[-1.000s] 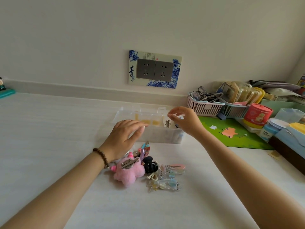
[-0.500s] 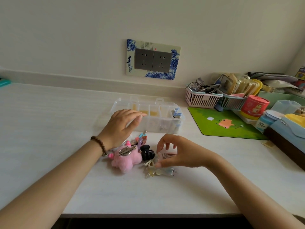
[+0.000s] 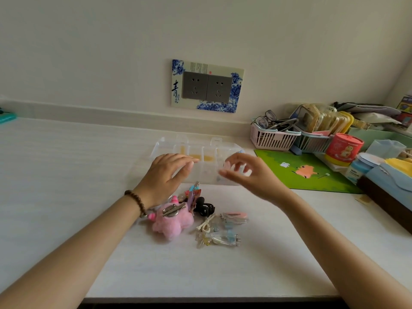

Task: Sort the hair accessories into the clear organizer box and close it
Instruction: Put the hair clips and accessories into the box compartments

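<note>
The left hand (image 3: 166, 175) lies flat with its fingers straight and close together, the fingertips resting on the near wall of the box (image 3: 229, 148). A bead bracelet (image 3: 136, 201) circles its wrist.

The right hand (image 3: 249, 175) hovers just beside the left one, over the right end of the box. Its fingers (image 3: 239, 162) are curled toward the thumb. The hand is blurred. A pale pink smear sits at the fingertips, and I cannot tell whether it is something pinched there.

The box is clear and stands with its lid up on the table (image 3: 66, 175), just beyond both hands. Yellowish bits show in the compartments past the left fingertips.

The remaining accessories lie in a heap on the near side of the hands, below the gap between the wrists:
- A pink plush (image 3: 171, 223) with a metal clip on top lies just beside the left wrist.
- A black claw clip (image 3: 204, 207) touches the plush on its right.
- A colourful clip (image 3: 193, 195) stands up behind the plush, under the left palm.
- A pink clip (image 3: 235, 216) and clear clips (image 3: 219, 238) lie nearest the right forearm.

To the right of the right hand lies a green mat (image 3: 310, 175), with baskets (image 3: 274, 139) beyond it.
</note>
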